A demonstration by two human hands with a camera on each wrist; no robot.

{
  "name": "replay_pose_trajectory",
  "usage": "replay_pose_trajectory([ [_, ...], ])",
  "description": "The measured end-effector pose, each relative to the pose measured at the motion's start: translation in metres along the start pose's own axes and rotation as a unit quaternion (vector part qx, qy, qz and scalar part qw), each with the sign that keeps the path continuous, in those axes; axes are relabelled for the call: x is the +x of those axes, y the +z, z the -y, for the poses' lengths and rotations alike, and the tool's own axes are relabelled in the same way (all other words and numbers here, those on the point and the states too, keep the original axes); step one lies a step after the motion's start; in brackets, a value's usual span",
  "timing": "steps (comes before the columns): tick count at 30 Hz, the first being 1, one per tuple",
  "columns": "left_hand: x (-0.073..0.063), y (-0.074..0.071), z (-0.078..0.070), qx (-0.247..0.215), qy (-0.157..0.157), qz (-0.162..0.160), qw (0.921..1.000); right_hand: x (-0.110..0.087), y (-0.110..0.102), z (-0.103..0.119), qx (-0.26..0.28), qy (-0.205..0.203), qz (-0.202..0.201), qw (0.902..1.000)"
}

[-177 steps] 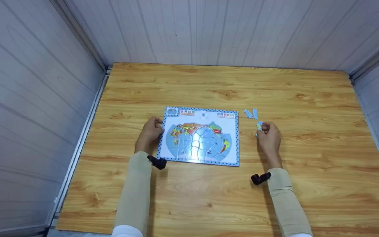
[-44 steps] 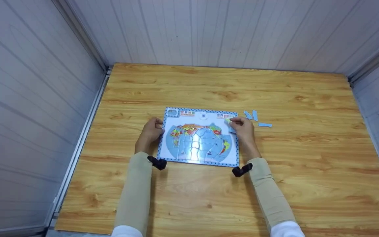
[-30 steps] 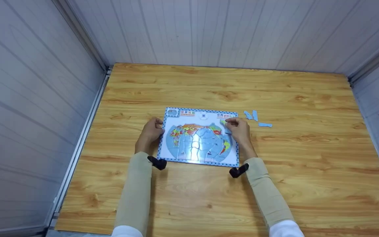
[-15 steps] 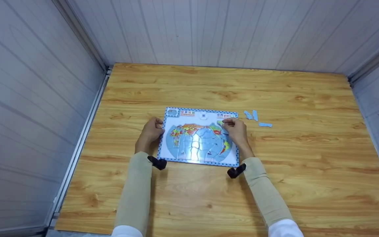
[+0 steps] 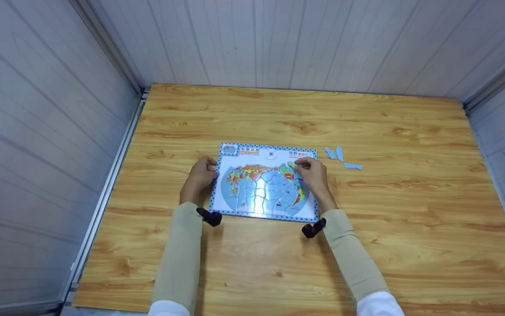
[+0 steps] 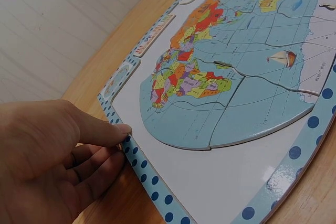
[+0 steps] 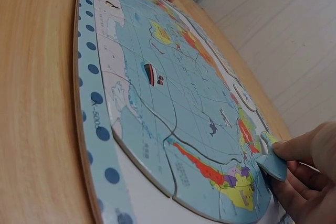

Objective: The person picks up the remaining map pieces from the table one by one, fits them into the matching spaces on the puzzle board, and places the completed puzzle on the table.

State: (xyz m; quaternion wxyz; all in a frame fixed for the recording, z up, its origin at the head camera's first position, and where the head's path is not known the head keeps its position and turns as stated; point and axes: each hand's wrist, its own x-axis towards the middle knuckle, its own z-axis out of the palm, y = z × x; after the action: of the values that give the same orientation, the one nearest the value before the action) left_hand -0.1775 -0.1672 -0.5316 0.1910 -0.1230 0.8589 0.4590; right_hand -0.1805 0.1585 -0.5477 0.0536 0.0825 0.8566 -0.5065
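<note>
Pale wall panels with thin, wandering grey grooves stand around three sides of a smooth wood-grain tabletop, yellow-brown and streaked darker. Flat on it lies a thin rectangular puzzle board, glossy white inside a light-blue border dotted in navy. Its rounded world map is assembled from wavy-cut pieces, mostly sea blue, with continents in orange, red, yellow and green; a glare streak crosses the middle. Beige sleeves cover both forearms. At the board's left edge, the left hand rests its thumb on the border, other fingers curled against the side. Over the upper right of the map, the right hand pinches a tilted puzzle piece, blue with a yellow-green patch; whether it touches the map is unclear. Three slim, pale-blue loose pieces lie just beyond the board's right edge.
</note>
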Motion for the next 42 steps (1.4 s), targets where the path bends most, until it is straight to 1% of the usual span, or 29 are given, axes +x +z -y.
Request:
replay_pose_trajectory([
  [3, 0.0009, -0.0003, 0.0004, 0.009, 0.004, 0.0, 1.0, 0.0003, 0.0008, 0.0002, -0.003, 0.0, 0.001, 1.0],
  [10, 0.0008, -0.0012, 0.0001, -0.007, -0.016, 0.009, 0.9998, 0.0002, 0.0003, 0.0013, -0.008, 0.0, 0.013, 0.9999],
  [17, 0.0003, -0.0005, -0.0015, -0.014, -0.021, 0.005, 0.9997, 0.0004, -0.0002, 0.0028, -0.031, -0.004, 0.022, 0.9993],
  [25, -0.0008, -0.0013, -0.0026, -0.023, -0.023, 0.006, 0.9994, -0.0002, -0.0004, 0.0029, -0.049, -0.024, 0.014, 0.9984],
  [29, 0.0005, -0.0005, -0.0018, -0.009, -0.011, -0.002, 0.9999, -0.0001, -0.0004, 0.0021, -0.056, -0.041, 0.004, 0.9976],
  [33, 0.0013, 0.0001, -0.0013, 0.008, 0.0, -0.01, 0.9999, -0.0001, -0.0005, 0.0016, -0.063, -0.046, -0.001, 0.997],
  [42, 0.0003, 0.0002, -0.0019, 0.003, -0.006, -0.009, 0.9999, 0.0013, -0.0003, 0.0009, -0.066, -0.039, 0.006, 0.9971],
])
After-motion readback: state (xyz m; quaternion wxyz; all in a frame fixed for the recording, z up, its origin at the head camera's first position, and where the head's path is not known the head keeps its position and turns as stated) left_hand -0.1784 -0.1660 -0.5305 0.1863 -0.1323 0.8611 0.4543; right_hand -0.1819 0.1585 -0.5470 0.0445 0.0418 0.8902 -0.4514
